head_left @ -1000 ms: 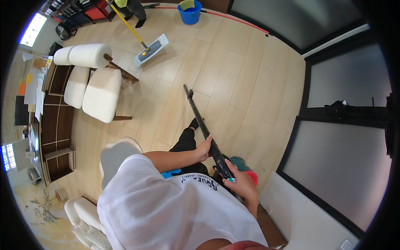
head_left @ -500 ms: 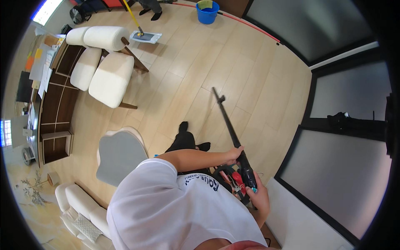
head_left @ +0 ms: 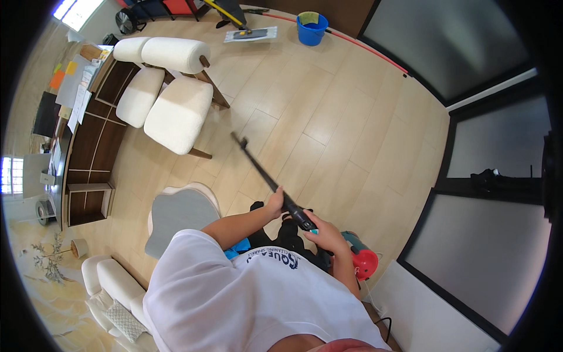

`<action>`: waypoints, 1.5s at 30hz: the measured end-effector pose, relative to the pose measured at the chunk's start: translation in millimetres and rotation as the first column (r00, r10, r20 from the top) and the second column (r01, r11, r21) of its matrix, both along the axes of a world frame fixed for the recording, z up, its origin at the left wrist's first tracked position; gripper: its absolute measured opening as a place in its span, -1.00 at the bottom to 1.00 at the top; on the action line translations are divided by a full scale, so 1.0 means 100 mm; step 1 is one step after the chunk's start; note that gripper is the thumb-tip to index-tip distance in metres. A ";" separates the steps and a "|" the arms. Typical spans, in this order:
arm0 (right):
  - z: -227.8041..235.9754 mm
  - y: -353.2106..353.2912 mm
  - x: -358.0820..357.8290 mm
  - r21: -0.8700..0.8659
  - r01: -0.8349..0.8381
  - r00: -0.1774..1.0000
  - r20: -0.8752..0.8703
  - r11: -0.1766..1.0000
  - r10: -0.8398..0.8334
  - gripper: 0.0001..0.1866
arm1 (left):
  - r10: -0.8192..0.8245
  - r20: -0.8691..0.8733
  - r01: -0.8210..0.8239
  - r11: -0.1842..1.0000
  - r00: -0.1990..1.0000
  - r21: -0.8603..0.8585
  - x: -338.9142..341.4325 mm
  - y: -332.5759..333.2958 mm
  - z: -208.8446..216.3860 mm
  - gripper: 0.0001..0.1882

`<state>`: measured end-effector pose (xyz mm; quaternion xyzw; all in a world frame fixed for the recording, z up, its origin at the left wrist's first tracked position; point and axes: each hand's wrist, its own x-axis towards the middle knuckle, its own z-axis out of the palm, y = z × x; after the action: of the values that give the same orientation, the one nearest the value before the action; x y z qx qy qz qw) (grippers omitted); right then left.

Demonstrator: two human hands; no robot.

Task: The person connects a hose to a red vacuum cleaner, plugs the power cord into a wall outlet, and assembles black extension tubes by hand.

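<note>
Both my hands hold a long, slim black wand [head_left: 264, 172], thicker at its handle end, tilted with its narrow tip forward and to the left. My left hand [head_left: 274, 203] is closed round the tube partway along. Behind it, my right hand [head_left: 325, 232] grips the handle close to my body; something teal shows beside its fingers. The blurred tip is near the chair legs, over the floor; whether it touches the tiles I cannot tell. By my right forearm a red and teal machine [head_left: 365, 263] stands partly hidden. A blue cloth [head_left: 237, 247] shows at my waist.
Two white chairs [head_left: 179, 114] stand by a dark wood desk [head_left: 94, 146]. A grey rug [head_left: 182, 214] lies at my left. Ahead are a flat mop [head_left: 251, 34] beside another person's leg, a blue bucket [head_left: 312, 35] and a red pole [head_left: 369, 53]. Frosted panels [head_left: 478, 258] line the right.
The wand has swung left, with both hands moving left along with it. The red and teal machine shows more at my right. The flat mop ahead has shifted.
</note>
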<state>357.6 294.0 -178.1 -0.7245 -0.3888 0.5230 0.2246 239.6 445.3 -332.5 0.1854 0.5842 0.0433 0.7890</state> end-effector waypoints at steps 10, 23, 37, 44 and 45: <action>0.57 -0.55 -0.70 -0.117 0.395 0.918 0.085 0.911 -0.387 -0.30 | -0.337 0.244 0.371 0.923 0.909 -0.107 0.13 -0.57 0.17 -0.51; -0.20 0.72 -0.91 -0.042 0.332 0.938 0.124 0.942 -0.325 -0.30 | -0.271 0.009 0.268 0.954 0.962 0.136 -0.12 0.93 -0.28 -0.47; -0.79 1.84 0.88 0.115 0.399 0.903 0.125 0.910 -0.412 -0.28 | -0.266 -0.015 0.260 0.928 0.964 0.266 1.97 2.11 -0.73 -0.51; -1.38 2.30 1.45 0.081 0.449 0.893 -0.014 0.890 -0.450 -0.28 | -0.314 -0.129 0.340 0.879 0.941 0.335 2.53 2.71 -1.03 -0.50; -1.44 2.34 1.48 0.084 0.446 0.895 -0.019 0.891 -0.446 -0.27 | -0.321 -0.138 0.349 0.871 0.937 0.345 2.57 2.74 -1.06 -0.50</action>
<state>505.5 527.8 -322.0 -0.7840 -0.2347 0.4402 0.3694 496.6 719.5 -438.5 0.4282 0.5546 0.0062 0.7134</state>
